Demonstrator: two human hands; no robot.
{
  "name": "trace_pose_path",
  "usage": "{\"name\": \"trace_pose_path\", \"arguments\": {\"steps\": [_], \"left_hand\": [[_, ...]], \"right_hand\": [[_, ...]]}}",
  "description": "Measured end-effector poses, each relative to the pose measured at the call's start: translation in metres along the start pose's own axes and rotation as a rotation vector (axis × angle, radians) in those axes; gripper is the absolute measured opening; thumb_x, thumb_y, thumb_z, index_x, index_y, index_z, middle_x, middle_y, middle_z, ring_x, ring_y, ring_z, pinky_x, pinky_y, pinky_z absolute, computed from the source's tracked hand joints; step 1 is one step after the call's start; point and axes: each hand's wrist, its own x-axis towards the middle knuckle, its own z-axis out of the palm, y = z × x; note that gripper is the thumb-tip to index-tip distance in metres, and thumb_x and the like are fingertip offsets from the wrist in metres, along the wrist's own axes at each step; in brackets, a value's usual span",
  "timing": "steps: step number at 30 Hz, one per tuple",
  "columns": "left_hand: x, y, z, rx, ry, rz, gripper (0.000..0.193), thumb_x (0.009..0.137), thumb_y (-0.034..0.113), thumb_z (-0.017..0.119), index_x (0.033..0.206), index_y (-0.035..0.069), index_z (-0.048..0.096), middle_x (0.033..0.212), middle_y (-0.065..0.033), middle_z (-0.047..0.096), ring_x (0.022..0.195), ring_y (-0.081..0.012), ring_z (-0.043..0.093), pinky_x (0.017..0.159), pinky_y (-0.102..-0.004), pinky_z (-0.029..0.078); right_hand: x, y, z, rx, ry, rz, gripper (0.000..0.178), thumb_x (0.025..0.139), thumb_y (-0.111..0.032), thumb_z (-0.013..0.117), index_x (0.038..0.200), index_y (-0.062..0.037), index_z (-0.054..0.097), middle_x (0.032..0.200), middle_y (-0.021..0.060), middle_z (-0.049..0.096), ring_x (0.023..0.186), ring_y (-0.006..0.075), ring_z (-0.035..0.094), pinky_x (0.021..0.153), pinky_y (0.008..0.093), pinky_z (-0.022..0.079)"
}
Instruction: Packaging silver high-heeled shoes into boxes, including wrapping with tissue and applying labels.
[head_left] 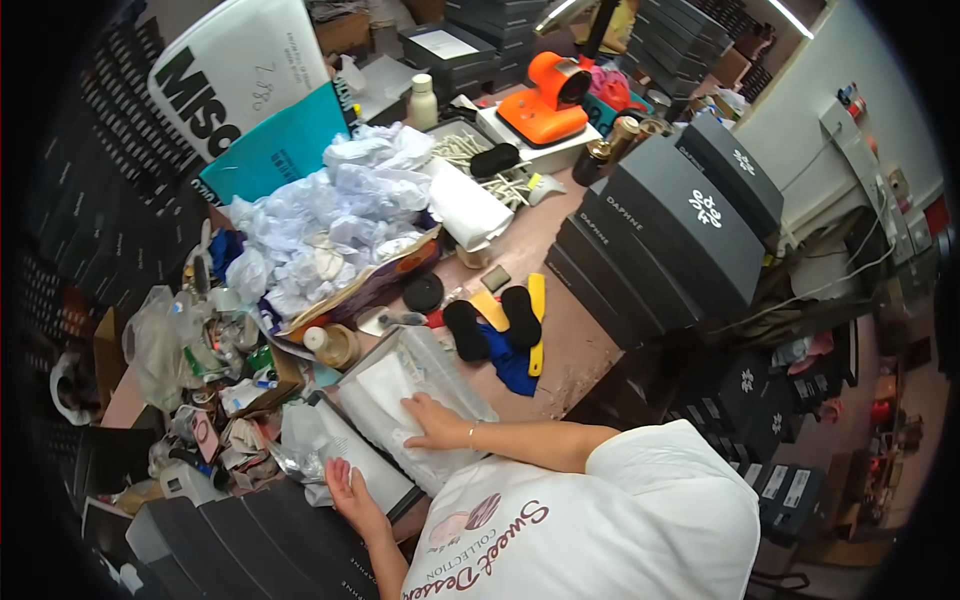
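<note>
My right hand (437,421) rests on white tissue paper (385,385) inside an open shoe box (457,388) near the table's front edge. Its fingers are stretched and apart, and they press on the paper without a visible grip. Left of that box lies a white-faced panel with a dark edge (368,468), perhaps the lid. My left hand (352,492) hovers at its lower end, palm turned up and fingers apart, holding nothing. Beside it is a crumpled clear plastic bag (300,452). Whatever lies under the tissue paper is hidden.
Dark shoe boxes stand stacked at right (660,225) and lower left (240,540). Crumpled tissue (340,215) fills a carton behind the box. Black pads (520,318), a blue cloth (515,370) and a capped bottle (330,345) lie nearby. An orange device (545,105) stands at the back.
</note>
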Motion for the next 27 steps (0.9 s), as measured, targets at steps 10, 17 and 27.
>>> {"name": "trace_pose_path", "arguments": {"steps": [10, 17, 27], "left_hand": [[-0.019, -0.004, 0.046, -0.072, -0.155, -0.044, 0.038, 0.089, 0.004, 0.059, 0.126, -0.003, 0.049, 0.119, -0.0102, 0.056, 0.107, -0.0164, 0.054, 0.094, -0.0290, 0.043], [-0.021, 0.009, 0.027, -0.209, -0.284, -0.084, 0.069, 0.093, 0.026, 0.059, 0.145, 0.001, 0.021, 0.144, -0.0179, 0.033, 0.132, -0.0273, 0.036, 0.108, -0.0380, 0.029], [0.017, 0.036, 0.042, -1.084, -0.066, -0.499, 0.050, 0.092, 0.041, 0.043, 0.126, 0.006, 0.050, 0.126, -0.0117, 0.056, 0.114, -0.0310, 0.055, 0.098, -0.0453, 0.043]], "right_hand": [[0.015, 0.042, 0.022, 0.248, 0.256, 0.039, 0.052, 0.074, -0.005, 0.062, 0.125, -0.0032, 0.054, 0.116, 0.0249, 0.058, 0.112, 0.0392, 0.054, 0.095, 0.0415, 0.044], [-0.017, -0.027, -0.076, 0.514, 0.077, 0.013, 0.039, 0.078, -0.005, 0.052, 0.116, -0.0001, 0.062, 0.091, 0.0145, 0.068, 0.076, 0.0184, 0.064, 0.069, 0.0303, 0.049], [-0.068, -0.080, -0.137, 0.647, 0.221, -0.193, 0.033, 0.089, -0.015, 0.062, 0.118, 0.0007, 0.059, 0.096, 0.0032, 0.064, 0.080, 0.0080, 0.057, 0.071, 0.0221, 0.047]]}}
